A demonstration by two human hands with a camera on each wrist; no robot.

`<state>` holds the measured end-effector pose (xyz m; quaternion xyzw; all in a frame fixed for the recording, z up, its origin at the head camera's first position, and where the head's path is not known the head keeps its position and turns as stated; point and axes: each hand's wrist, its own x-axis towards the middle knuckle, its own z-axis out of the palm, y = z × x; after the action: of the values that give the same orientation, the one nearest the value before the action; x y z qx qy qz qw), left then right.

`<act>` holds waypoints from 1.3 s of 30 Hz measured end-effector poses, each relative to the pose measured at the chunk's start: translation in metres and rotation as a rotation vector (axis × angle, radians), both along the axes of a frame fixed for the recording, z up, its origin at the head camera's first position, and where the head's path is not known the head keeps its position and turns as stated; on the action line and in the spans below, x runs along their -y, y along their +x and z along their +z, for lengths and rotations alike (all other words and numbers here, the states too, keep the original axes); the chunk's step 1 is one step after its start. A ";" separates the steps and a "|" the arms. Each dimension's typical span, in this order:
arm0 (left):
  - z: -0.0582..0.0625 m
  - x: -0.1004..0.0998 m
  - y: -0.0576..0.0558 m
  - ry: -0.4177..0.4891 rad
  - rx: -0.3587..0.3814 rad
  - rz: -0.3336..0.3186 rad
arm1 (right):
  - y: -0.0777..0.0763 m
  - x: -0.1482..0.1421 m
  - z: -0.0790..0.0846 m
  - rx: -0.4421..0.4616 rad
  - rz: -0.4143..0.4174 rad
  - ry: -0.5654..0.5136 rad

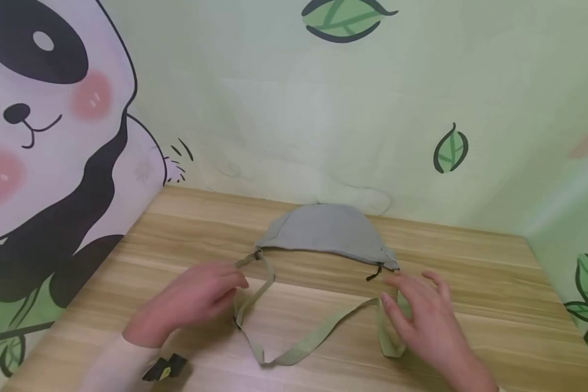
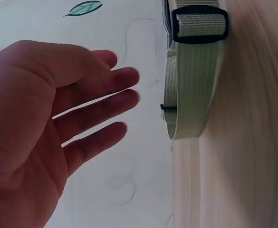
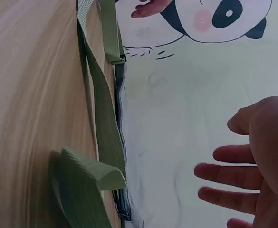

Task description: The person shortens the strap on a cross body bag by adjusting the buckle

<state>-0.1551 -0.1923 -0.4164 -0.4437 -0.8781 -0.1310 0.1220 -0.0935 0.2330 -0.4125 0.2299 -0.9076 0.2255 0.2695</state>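
A grey waist bag lies flat near the wall, its curved side away from me. A dark zipper pull hangs at its right end. From both ends a green webbing strap loops toward me. My left hand hovers by the strap's left part, fingers loosely bent and holding nothing. In the left wrist view a black slider buckle sits on the strap, apart from the fingertips. Over the strap's right end is my right hand, fingers spread; the right wrist view shows nothing in its grasp.
The wooden table meets a pale green wall printed with leaves and a panda. A small black item with a yellow mark shows beside the left sleeve.
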 end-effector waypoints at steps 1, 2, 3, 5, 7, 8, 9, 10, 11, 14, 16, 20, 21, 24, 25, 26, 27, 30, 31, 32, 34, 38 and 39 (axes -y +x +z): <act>0.000 0.001 0.000 0.002 0.001 -0.012 | -0.001 0.000 -0.001 -0.014 0.018 -0.005; 0.000 0.002 0.000 0.002 0.003 -0.024 | -0.002 0.001 -0.003 -0.023 0.034 -0.007; 0.000 0.003 0.001 0.003 0.007 -0.036 | -0.003 0.001 -0.004 -0.029 0.051 -0.007; 0.000 0.004 0.003 -0.006 0.023 -0.052 | -0.004 0.003 -0.007 -0.030 0.082 0.000; 0.000 0.003 0.005 -0.024 0.042 -0.055 | -0.006 0.006 -0.010 -0.019 0.116 0.006; -0.001 0.003 0.006 -0.036 0.058 -0.051 | -0.007 0.008 -0.011 -0.015 0.129 0.013; 0.000 0.002 0.008 -0.048 0.072 -0.049 | -0.007 0.010 -0.012 -0.011 0.144 0.017; -0.001 0.002 0.010 -0.059 0.088 -0.049 | -0.008 0.011 -0.014 -0.006 0.160 0.022; 0.000 0.001 0.011 -0.069 0.101 -0.047 | -0.008 0.014 -0.015 -0.001 0.173 0.027; -0.001 0.001 0.016 -0.083 0.118 -0.056 | -0.008 0.020 -0.019 0.009 0.205 0.040; -0.001 0.001 0.019 -0.086 0.124 -0.071 | -0.008 0.024 -0.021 0.014 0.220 0.048; -0.008 -0.001 0.019 -0.085 0.092 -0.110 | -0.007 0.030 -0.023 0.019 0.237 0.087; -0.010 -0.002 0.019 -0.088 0.089 -0.113 | -0.007 0.031 -0.024 0.016 0.245 0.097; -0.015 -0.004 0.021 -0.104 0.098 -0.104 | -0.007 0.036 -0.026 0.000 0.282 0.121; -0.016 -0.004 0.021 -0.114 0.114 -0.092 | -0.008 0.038 -0.026 -0.003 0.298 0.126; -0.017 -0.005 0.022 -0.121 0.131 -0.082 | -0.008 0.041 -0.027 -0.004 0.313 0.130; -0.017 -0.006 0.023 -0.129 0.150 -0.070 | -0.009 0.043 -0.027 -0.001 0.325 0.134; -0.018 -0.007 0.023 -0.141 0.184 -0.046 | -0.009 0.049 -0.028 0.036 0.349 0.145; -0.018 -0.008 0.024 -0.144 0.190 -0.041 | -0.009 0.051 -0.028 0.053 0.353 0.150; -0.018 -0.008 0.024 -0.145 0.191 -0.039 | -0.008 0.053 -0.029 0.071 0.355 0.155; -0.018 -0.008 0.023 -0.150 0.184 -0.037 | -0.008 0.056 -0.030 0.097 0.356 0.167; -0.019 -0.008 0.023 -0.154 0.156 -0.041 | -0.008 0.060 -0.034 0.094 0.367 0.176; -0.019 -0.008 0.023 -0.152 0.149 -0.043 | -0.008 0.061 -0.034 0.086 0.370 0.177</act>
<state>-0.1323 -0.1840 -0.4351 -0.4596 -0.8824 -0.0991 0.0193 -0.1016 0.1722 -0.4467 0.4057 -0.8767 0.2000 0.1634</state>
